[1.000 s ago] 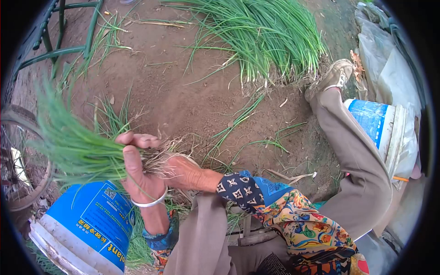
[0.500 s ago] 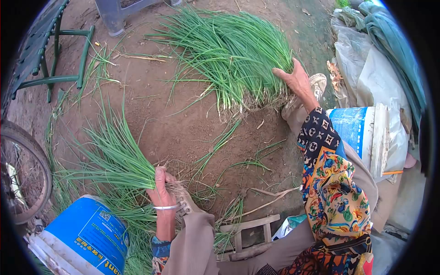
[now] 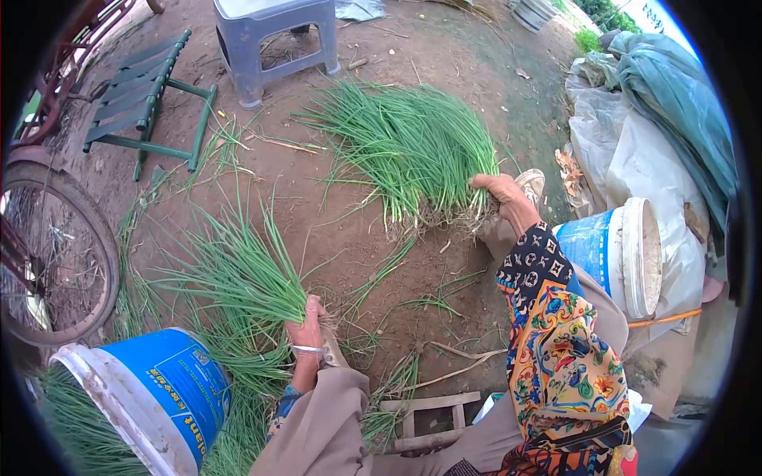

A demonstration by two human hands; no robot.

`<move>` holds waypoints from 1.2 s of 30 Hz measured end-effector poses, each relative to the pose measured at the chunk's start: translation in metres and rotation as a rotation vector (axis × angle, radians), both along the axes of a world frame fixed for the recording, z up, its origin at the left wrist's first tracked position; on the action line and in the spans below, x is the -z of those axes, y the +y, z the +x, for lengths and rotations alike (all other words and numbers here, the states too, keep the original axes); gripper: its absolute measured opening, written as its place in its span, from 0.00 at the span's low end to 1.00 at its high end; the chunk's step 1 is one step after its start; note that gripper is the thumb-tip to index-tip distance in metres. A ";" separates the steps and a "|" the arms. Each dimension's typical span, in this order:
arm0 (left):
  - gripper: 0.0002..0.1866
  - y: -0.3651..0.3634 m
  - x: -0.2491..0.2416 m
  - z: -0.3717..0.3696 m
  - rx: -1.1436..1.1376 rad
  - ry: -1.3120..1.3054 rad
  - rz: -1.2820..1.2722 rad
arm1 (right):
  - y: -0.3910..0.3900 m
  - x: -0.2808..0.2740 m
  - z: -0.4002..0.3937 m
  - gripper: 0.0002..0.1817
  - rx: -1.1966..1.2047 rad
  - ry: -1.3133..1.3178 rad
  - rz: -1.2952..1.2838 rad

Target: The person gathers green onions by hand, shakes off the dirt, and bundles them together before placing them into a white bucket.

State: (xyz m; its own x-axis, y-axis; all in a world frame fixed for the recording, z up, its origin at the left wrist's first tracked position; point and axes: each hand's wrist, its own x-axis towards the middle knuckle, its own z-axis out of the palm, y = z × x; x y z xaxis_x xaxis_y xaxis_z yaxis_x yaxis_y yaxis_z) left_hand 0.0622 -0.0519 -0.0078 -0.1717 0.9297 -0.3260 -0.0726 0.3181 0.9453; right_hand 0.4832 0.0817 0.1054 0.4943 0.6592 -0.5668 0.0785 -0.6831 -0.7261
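My left hand [image 3: 308, 324] is wrapped around the root end of a bunch of green onions [image 3: 246, 270], whose leaves fan out to the upper left. A silver bangle circles that wrist. On the bare soil ahead lies a large pile of green onions [image 3: 413, 143], its pale stems and stringy roots toward me. At the pile's right end, my right hand [image 3: 508, 197] is closed on some stems near the roots; its fingertips are partly hidden. More green onions [image 3: 246, 404] lie on the ground under and beside my left arm.
A blue-and-white bucket [image 3: 171, 381] is at the lower left, another bucket [image 3: 607, 250] at my right. A green folding stool [image 3: 147, 103], grey plastic stool [image 3: 274, 40] and bicycle wheel [image 3: 103, 270] stand beyond. Plastic sheeting [image 3: 627, 135] lines the right; a wooden frame [image 3: 432, 420] is between my legs.
My right hand has gone from spread against the pile's end to closed on stems there. The left hand keeps its bunch. The view has shifted, showing more of the stools and wheel.
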 end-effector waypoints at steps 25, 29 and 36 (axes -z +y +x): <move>0.12 -0.055 -0.127 -0.130 -0.225 -0.159 0.146 | -0.099 -0.292 -0.139 0.14 -0.406 0.246 0.556; 0.12 -0.064 -0.096 -0.112 -0.318 -0.211 0.032 | -0.070 -0.251 -0.167 0.17 -0.539 0.151 0.505; 0.12 -0.044 -0.131 -0.083 -0.095 -0.178 -0.087 | 0.003 -0.098 -0.193 0.37 -0.796 -0.527 0.355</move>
